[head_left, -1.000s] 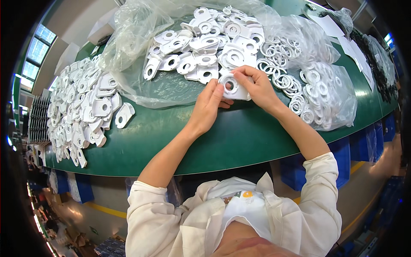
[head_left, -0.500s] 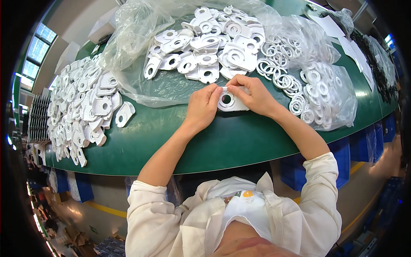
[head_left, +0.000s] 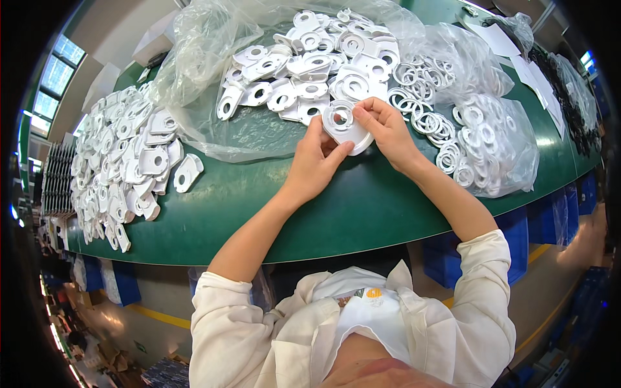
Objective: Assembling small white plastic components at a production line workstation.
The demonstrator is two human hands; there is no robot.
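Observation:
Between both hands, over the middle of the green table, is a white plastic plate with a round hole near its upper left end. My left hand grips its left and lower edge, with the thumb on the face. My right hand is closed on its upper right, thumb beside the ring-shaped rim round the hole. Just beyond my hands lies a heap of similar white plates on clear plastic film. To the right of my right hand are loose white rings.
A second heap of white plates covers the table's left side, with a single plate at its edge. Clear bags of white rings lie at the right. Crumpled film surrounds the middle heap. Blue bins stand below the table edge.
The plate has been turned and tilted up between my hands, its hole now at the upper left. My left hand has shifted right to its lower edge; my right hand has moved slightly up.

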